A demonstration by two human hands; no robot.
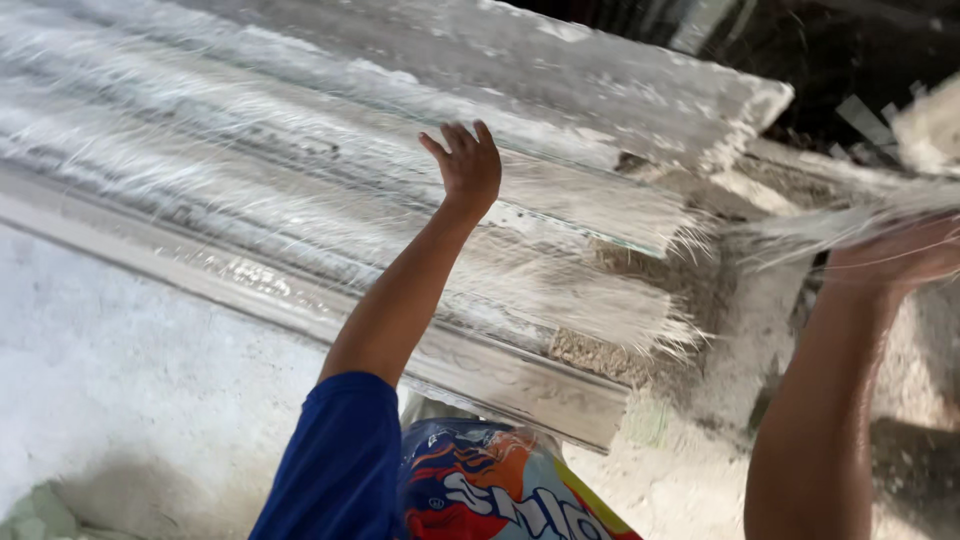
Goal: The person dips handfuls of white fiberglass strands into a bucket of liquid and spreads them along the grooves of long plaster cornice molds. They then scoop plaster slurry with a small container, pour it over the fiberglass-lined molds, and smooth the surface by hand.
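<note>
White fibre strands [560, 290] spread over long mould [300, 300], ends frayed.

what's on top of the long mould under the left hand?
White fibre strands lie spread along the long mould, fraying past its right end. The left hand presses flat on them. The mould's surface beneath the fibres is mostly covered.

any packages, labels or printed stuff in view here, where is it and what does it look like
Printed bag: bottom centre, below the long white moulded slab and beside the left arm's blue sleeve; rounded and glossy, in blue, orange, red and yellow with large white lettering.
No signs or screens show.
</note>
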